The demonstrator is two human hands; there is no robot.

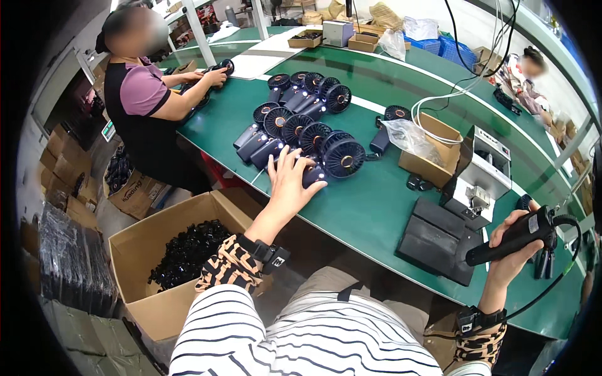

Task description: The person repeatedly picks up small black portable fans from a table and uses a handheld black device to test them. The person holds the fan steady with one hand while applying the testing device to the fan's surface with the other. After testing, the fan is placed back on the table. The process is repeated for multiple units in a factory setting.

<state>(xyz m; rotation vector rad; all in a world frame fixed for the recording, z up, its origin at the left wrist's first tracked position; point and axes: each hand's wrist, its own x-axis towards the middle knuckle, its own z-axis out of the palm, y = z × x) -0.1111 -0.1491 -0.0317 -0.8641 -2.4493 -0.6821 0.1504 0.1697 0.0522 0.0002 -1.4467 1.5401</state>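
Left hand [290, 182]: fingers spread, resting on a fan [311, 174] at the near edge of the tabletop [370, 213].
Right hand [511, 247]: grip closed around a black tool [514, 236], lifted over the tabletop's near right edge.
Fans [301, 119]: clustered mid-tabletop.
Pad [439, 238]: left of the tool.
Box [150, 250]: on the floor, left.

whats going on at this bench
A person at a green worktable rests the left hand on a small black handheld fan at the near end of a cluster of them. The right hand grips a black corded power screwdriver. A co-worker handles another fan farther along.
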